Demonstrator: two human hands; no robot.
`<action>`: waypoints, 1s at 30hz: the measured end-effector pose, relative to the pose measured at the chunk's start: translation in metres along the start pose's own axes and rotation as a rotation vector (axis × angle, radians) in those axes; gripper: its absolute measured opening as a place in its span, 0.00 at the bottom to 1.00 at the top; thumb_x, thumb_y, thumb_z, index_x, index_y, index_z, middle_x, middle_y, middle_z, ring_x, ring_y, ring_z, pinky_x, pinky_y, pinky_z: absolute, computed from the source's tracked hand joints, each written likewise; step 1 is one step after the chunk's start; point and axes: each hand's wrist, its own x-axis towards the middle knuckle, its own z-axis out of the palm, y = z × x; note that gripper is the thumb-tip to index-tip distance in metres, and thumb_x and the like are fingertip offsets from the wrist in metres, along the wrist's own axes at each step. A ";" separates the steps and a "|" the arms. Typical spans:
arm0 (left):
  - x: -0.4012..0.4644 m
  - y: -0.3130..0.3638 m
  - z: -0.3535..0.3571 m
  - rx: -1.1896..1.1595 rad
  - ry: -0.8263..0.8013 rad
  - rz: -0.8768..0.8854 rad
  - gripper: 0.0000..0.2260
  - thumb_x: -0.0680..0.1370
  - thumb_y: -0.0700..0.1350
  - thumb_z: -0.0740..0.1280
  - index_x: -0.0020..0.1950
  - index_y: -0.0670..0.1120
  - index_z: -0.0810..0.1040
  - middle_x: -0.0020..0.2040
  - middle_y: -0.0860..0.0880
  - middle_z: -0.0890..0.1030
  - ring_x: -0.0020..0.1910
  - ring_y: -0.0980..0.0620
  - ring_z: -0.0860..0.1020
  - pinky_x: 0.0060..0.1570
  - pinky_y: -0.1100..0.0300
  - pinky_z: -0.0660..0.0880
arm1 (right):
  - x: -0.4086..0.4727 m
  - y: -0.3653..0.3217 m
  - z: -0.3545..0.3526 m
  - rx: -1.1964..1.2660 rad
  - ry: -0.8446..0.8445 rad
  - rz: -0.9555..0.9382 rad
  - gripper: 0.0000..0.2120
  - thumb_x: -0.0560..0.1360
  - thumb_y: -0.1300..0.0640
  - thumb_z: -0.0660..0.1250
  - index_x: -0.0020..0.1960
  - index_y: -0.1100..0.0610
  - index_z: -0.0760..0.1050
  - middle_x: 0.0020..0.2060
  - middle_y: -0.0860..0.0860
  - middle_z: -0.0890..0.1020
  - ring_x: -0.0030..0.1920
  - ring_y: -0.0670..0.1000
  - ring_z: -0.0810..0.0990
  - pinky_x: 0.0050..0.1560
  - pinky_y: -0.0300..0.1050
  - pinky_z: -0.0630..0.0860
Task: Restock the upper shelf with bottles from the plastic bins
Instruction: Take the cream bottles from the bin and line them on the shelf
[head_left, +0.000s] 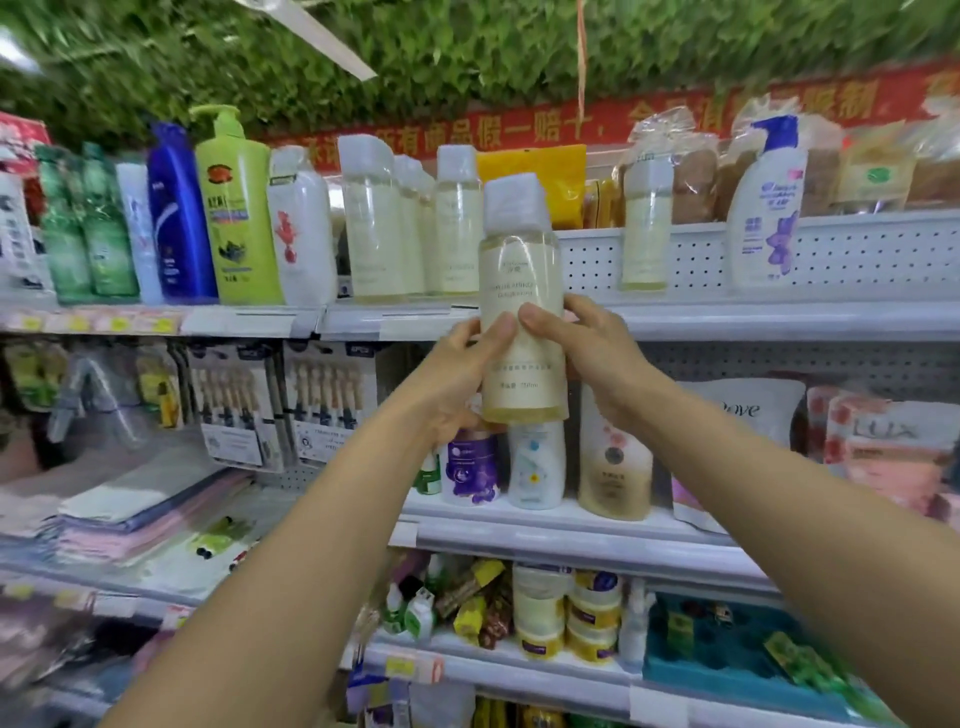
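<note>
I hold the clear bottle (521, 312) upright at the centre of my view, both hands clasped round its lower half: my left hand (460, 382) wraps it from nine o'clock, my right hand (597, 358) from three, thumbs meeting across the label. I judge two hands keep it steady and vertical so its base can clear the lip of the upper shelf (727, 319). At twelve o'clock behind it lies a gap between the matching bottles (410, 223) at eleven and a lone one (645, 223) at one, so that gap looks like its spot. The bins are out of sight.
</note>
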 end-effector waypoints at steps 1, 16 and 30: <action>0.005 0.006 -0.007 0.015 -0.009 0.021 0.23 0.77 0.59 0.68 0.69 0.53 0.72 0.58 0.49 0.83 0.56 0.45 0.82 0.42 0.42 0.82 | 0.009 -0.004 0.005 -0.006 0.007 -0.010 0.20 0.73 0.48 0.73 0.62 0.53 0.77 0.49 0.49 0.85 0.45 0.47 0.86 0.42 0.42 0.81; 0.109 0.100 -0.101 0.466 0.001 0.321 0.26 0.78 0.64 0.65 0.73 0.56 0.69 0.53 0.57 0.83 0.49 0.54 0.83 0.48 0.53 0.79 | 0.151 -0.048 0.063 -0.028 0.050 -0.153 0.17 0.75 0.50 0.71 0.62 0.53 0.77 0.50 0.48 0.85 0.44 0.45 0.85 0.40 0.41 0.79; 0.186 0.065 -0.120 0.241 -0.161 0.302 0.20 0.82 0.49 0.65 0.73 0.49 0.66 0.64 0.46 0.79 0.58 0.50 0.80 0.51 0.57 0.79 | 0.202 -0.001 0.071 -0.045 0.022 -0.079 0.23 0.77 0.57 0.69 0.70 0.57 0.69 0.58 0.55 0.81 0.56 0.54 0.81 0.51 0.48 0.80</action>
